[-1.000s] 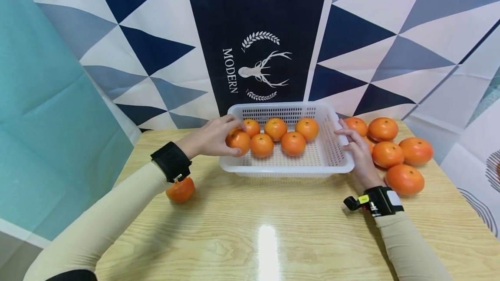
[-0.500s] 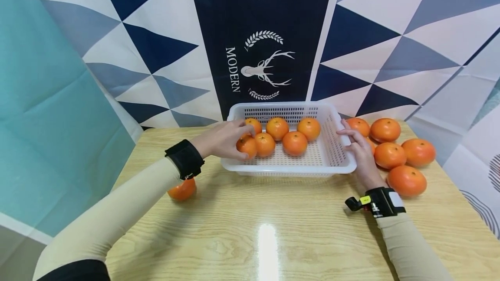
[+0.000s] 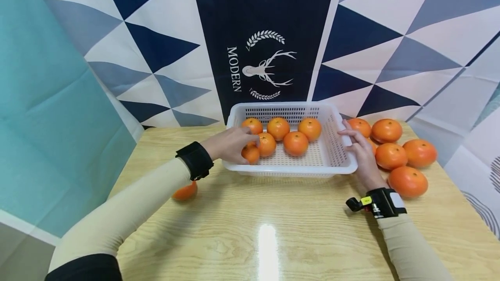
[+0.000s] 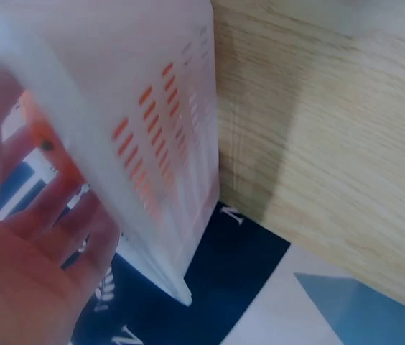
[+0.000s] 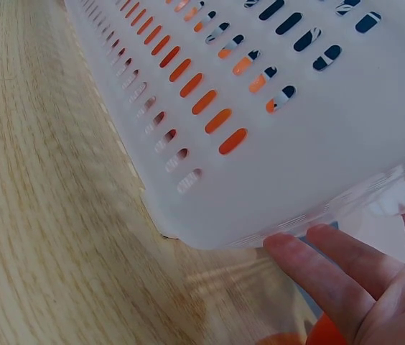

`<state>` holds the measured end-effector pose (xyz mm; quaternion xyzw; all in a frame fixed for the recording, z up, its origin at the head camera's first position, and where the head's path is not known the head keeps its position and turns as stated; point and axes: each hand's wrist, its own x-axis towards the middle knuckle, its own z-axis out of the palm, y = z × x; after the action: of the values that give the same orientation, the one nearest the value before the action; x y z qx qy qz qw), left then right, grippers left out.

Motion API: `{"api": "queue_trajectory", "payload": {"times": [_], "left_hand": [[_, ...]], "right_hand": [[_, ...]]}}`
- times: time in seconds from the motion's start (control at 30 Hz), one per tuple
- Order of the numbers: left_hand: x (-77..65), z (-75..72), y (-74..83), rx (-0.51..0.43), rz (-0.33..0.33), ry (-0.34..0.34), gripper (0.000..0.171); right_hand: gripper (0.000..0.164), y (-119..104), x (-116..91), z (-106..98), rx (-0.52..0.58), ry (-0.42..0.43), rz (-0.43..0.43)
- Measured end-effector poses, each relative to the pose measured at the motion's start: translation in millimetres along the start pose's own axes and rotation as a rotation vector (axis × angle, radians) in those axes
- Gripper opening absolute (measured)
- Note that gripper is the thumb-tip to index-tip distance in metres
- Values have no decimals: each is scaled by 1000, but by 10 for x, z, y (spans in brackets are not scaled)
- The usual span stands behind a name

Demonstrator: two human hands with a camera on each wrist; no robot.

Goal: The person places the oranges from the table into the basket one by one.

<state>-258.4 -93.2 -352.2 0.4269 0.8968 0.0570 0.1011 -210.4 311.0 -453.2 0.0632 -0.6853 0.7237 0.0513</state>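
Note:
A white plastic basket (image 3: 289,169) with slotted walls stands on the table and holds several oranges (image 3: 295,143). My left hand (image 3: 230,144) reaches over its left rim, fingers curved round an orange (image 3: 250,154) low in the front left corner. That orange sits right beside another orange (image 3: 268,144). In the left wrist view, the basket wall (image 4: 152,144) partly hides the fruit and the fingers. My right hand (image 3: 361,153) grips the basket's right rim. From the right wrist view, two fingertips (image 5: 289,248) touch the wall's outside, just under the rim.
Several loose oranges (image 3: 390,155) are grouped on the table (image 3: 218,229) right of the basket, close to my right hand. A single orange (image 3: 185,191) lies at the left, partly behind my left wrist. Patterned cloth (image 3: 168,55) hangs directly behind the basket.
My left hand has moved right and down, bringing its orange from above the left rim into the front left corner of the basket. The right hand stays on the rim.

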Motion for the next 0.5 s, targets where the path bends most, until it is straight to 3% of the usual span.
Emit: {"api": "queue_trajectory", "payload": {"times": [0.2,0.37,0.5], "left_hand": [[72,66,16,22,0,-63,38],[86,94,10,-9,-5,-79,42],[88,113,4,-15,35,-64,43]], "right_hand": [[51,12,-9,5,15,3,-5],[50,-2,-13,1,2,2,-4],[49,-11,-10,-13,-13,-4,6]]}}
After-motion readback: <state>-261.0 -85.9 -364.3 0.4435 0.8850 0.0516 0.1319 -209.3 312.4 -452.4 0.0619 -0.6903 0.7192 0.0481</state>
